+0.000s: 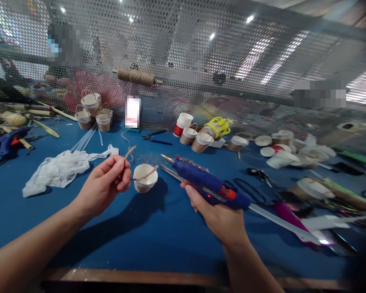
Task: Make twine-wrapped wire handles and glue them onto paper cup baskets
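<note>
My left hand [105, 185] pinches a short piece of brown twine [129, 153] above the blue table. Its other end reaches toward a small white paper cup [144, 178] that stands just right of my fingers. My right hand [219, 213] is wrapped round the handle of a blue hot glue gun [205, 182]. The metal nozzle of the glue gun points left and up, a little to the right of the cup. A thin strand of twine lies across the cup's rim.
A crumpled white plastic bag [59, 167] lies at left. Twine-wrapped cups [93, 110] stand at the back, with scissors [258, 175] and pliers [154, 136] on the blue table [158, 232]. A twine spool [136, 76] hangs on the perforated screen; a person sits behind it.
</note>
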Demonstrator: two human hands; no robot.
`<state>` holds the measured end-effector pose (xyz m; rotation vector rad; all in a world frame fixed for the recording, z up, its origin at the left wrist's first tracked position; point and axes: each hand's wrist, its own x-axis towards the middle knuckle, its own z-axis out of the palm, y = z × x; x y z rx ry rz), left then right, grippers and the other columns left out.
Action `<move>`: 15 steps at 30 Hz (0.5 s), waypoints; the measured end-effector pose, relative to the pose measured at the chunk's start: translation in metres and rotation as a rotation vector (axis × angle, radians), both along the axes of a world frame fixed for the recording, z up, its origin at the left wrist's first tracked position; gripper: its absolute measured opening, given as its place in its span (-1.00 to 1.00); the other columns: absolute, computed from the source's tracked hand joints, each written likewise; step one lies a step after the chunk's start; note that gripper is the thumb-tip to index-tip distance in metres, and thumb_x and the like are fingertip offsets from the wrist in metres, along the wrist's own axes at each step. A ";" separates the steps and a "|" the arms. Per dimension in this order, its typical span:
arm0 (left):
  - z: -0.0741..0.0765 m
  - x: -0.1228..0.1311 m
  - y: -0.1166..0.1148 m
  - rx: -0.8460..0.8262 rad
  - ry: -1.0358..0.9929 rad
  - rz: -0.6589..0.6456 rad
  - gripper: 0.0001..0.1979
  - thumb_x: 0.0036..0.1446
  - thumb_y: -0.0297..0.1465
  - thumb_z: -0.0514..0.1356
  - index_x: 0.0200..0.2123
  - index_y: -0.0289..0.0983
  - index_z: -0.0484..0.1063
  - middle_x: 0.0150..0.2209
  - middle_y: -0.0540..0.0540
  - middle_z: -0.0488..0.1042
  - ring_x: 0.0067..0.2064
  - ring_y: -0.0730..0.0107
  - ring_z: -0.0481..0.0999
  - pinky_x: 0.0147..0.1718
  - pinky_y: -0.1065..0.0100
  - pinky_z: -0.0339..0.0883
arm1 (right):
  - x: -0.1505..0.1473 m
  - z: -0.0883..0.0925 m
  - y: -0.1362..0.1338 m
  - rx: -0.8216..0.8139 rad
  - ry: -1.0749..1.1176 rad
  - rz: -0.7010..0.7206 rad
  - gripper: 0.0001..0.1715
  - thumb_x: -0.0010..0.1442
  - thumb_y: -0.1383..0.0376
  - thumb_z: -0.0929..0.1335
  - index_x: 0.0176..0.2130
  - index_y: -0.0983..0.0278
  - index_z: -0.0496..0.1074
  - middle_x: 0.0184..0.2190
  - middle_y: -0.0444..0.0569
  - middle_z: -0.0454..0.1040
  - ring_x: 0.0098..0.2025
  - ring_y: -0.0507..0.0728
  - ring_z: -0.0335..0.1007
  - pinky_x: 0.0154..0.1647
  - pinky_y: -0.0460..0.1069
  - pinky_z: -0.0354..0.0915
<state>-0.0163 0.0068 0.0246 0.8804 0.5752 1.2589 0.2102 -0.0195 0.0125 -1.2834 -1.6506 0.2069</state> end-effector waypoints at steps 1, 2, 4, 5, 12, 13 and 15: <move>0.000 0.000 -0.002 0.038 0.047 0.023 -0.88 0.10 -0.40 0.10 -0.45 -0.30 0.31 -0.65 0.07 0.31 -0.63 0.63 0.18 -0.61 0.56 0.08 | -0.001 0.000 -0.001 0.007 0.016 0.016 -0.80 0.08 0.19 0.30 -0.38 0.23 0.46 -0.64 -0.13 0.42 -0.67 0.03 0.30 -0.63 -0.04 0.32; 0.001 0.000 -0.004 0.078 0.099 0.049 -0.88 0.10 -0.38 0.11 -0.45 -0.29 0.31 -0.64 0.06 0.33 -0.61 0.62 0.19 -0.60 0.55 0.09 | -0.003 0.002 -0.003 0.003 0.022 0.051 -0.83 0.07 0.20 0.31 -0.37 0.23 0.45 -0.61 -0.12 0.43 -0.65 0.03 0.32 -0.62 -0.05 0.33; 0.001 0.000 -0.007 0.168 0.227 0.107 -0.89 0.09 -0.37 0.12 -0.44 -0.28 0.31 -0.62 0.05 0.37 -0.58 0.59 0.23 -0.59 0.53 0.11 | -0.008 0.008 -0.007 -0.011 0.008 0.143 -0.90 0.05 0.28 0.32 -0.35 0.22 0.42 -0.53 -0.12 0.47 -0.57 0.04 0.38 -0.53 -0.05 0.38; 0.001 0.001 -0.009 0.218 0.300 0.136 -0.89 0.09 -0.37 0.12 -0.44 -0.28 0.31 -0.60 0.05 0.38 -0.57 0.58 0.24 -0.58 0.52 0.12 | -0.010 0.011 -0.008 -0.014 -0.007 0.183 -0.91 0.04 0.32 0.33 -0.34 0.21 0.40 -0.49 -0.12 0.48 -0.52 0.04 0.41 -0.47 -0.05 0.39; -0.005 0.001 -0.012 0.484 0.682 0.248 -0.91 0.13 -0.44 0.05 -0.40 -0.27 0.30 -0.54 0.04 0.41 -0.51 0.57 0.33 -0.51 0.49 0.18 | -0.017 0.017 -0.007 0.143 -0.141 0.184 -0.89 0.01 0.40 0.36 -0.39 0.22 0.35 -0.48 -0.14 0.43 -0.44 0.04 0.40 -0.37 -0.06 0.37; -0.006 0.001 -0.012 0.502 0.708 0.255 -0.91 0.13 -0.44 0.04 -0.40 -0.27 0.30 -0.54 0.04 0.41 -0.51 0.57 0.33 -0.51 0.49 0.18 | -0.017 0.015 -0.007 0.157 -0.146 0.172 -0.89 0.01 0.40 0.36 -0.39 0.22 0.34 -0.49 -0.15 0.43 -0.45 0.04 0.39 -0.39 -0.07 0.37; -0.007 0.000 -0.011 0.522 0.742 0.271 -0.91 0.13 -0.45 0.04 -0.40 -0.27 0.30 -0.54 0.04 0.41 -0.50 0.57 0.34 -0.50 0.49 0.18 | -0.017 0.012 -0.006 0.168 -0.148 0.158 -0.88 0.01 0.40 0.36 -0.38 0.21 0.33 -0.48 -0.15 0.42 -0.45 0.03 0.38 -0.40 -0.07 0.36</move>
